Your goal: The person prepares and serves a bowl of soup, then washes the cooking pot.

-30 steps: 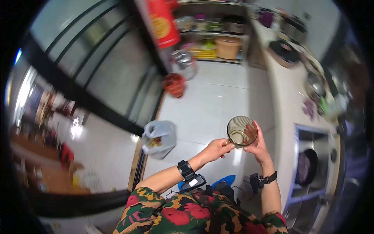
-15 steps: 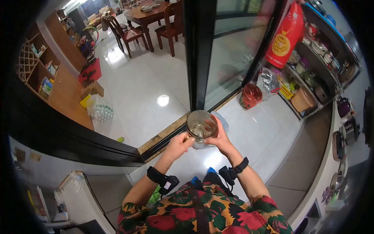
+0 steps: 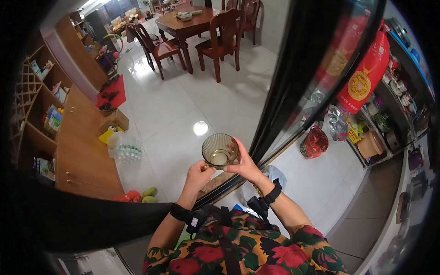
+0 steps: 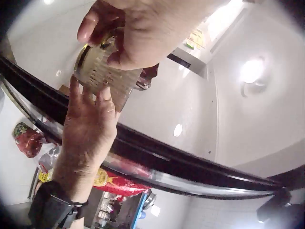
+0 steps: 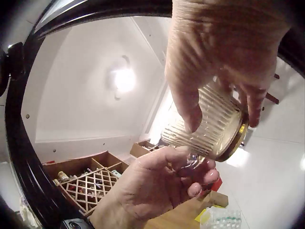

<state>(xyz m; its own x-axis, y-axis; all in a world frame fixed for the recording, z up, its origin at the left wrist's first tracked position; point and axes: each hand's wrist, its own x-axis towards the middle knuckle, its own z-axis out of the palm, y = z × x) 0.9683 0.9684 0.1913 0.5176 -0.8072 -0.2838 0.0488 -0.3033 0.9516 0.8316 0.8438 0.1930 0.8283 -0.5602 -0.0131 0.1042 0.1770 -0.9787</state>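
A ribbed, see-through mug (image 3: 219,147) of tinted glass is held in front of the body in both hands. My left hand (image 3: 198,177) grips its handle, fingers curled and thumb on top; the right wrist view shows that hand (image 5: 159,183) at the handle side. My right hand (image 3: 248,165) holds the mug's opposite side, thumb on the near side and fingers spread round the wall. In the head view the mug's mouth faces up and its round base shows through, with no contents visible. Part of the handle is hidden by the left fingers.
A black sliding-door frame (image 3: 279,96) stands just to the right, its floor track running below the hands. Beyond are a wooden table (image 3: 176,22), chairs (image 3: 223,43), a long cabinet (image 3: 85,142) and bagged bottles (image 3: 126,151). A red-lined bin (image 3: 315,143) and clear bag (image 3: 276,176) sit right.
The view has swung left, from the kitchen counter and sink to the doorway and dining room. Both hands keep holding the mug, and the clear bag on the floor is now beside the right forearm.
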